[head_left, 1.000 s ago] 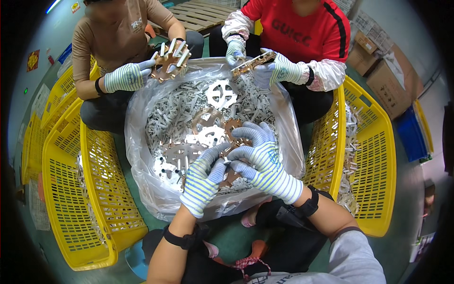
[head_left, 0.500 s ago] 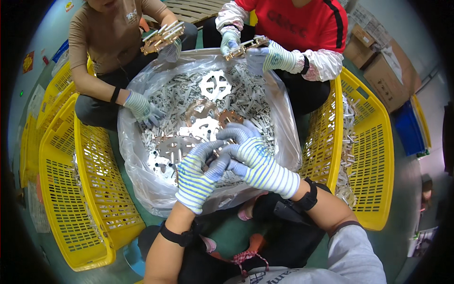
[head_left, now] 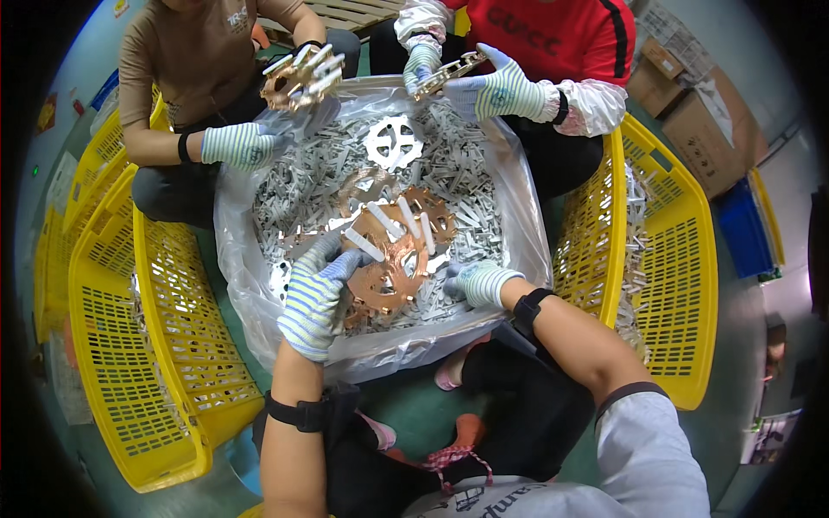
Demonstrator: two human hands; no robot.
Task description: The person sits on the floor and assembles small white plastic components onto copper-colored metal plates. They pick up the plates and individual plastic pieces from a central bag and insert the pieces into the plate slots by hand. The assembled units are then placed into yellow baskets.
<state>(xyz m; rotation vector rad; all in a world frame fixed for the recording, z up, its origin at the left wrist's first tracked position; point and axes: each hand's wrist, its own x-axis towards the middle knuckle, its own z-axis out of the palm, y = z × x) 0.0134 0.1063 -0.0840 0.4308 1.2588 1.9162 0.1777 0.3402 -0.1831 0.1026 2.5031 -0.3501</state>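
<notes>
My left hand (head_left: 315,289), in a striped glove with grey fingers, grips the left edge of a copper-coloured notched disc (head_left: 380,293) with cut-outs. Several pale metal strips (head_left: 363,244) stand out from the disc's upper part. Right of it, my right hand (head_left: 480,281) reaches into the loose metal strips (head_left: 471,207) with its fingers bunched; whatever they pinch is hidden. Another copper disc (head_left: 433,216) lies just behind the held one. A silver notched disc (head_left: 395,142) rests farther back on the strips.
A clear plastic liner (head_left: 250,293) surrounds the heap. Yellow baskets stand left (head_left: 186,302) and right (head_left: 661,285). Across from me, two gloved people hold similar discs, one copper with strips (head_left: 302,78), the other a disc seen edge-on (head_left: 449,73). Cardboard boxes (head_left: 712,138) stand at back right.
My hands have parted: the left now holds the copper disc in view, the right has moved down to the strips. The left co-worker's lower hand has lifted from the heap.
</notes>
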